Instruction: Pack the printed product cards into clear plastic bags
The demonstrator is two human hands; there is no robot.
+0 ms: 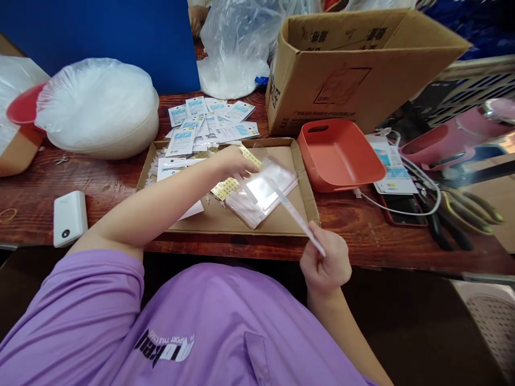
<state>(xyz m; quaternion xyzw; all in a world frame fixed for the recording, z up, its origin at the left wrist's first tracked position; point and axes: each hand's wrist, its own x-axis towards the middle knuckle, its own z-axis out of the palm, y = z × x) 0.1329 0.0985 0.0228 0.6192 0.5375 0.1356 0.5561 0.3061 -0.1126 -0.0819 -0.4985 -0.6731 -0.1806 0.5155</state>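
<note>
My left hand [231, 162] reaches over the flat cardboard tray [300, 177] and pinches the top of a clear plastic pouch [265, 185] lying on a stack of similar pouches [249, 209]. My right hand [324, 260] is closed near the table's front edge, holding a thin white strip [298, 217] that stretches up toward the pouch. A yellow dotted sheet [225, 187] lies under my left hand. White printed cards [179, 166] lie at the tray's left.
Several blue-and-white packets [213, 120] are piled behind the tray. An orange-red plastic bin [338, 155], an open cardboard box [362, 69], bagged white bowls [100, 107], a white power bank [69, 217], pliers [462, 206], a phone with cable [402, 206].
</note>
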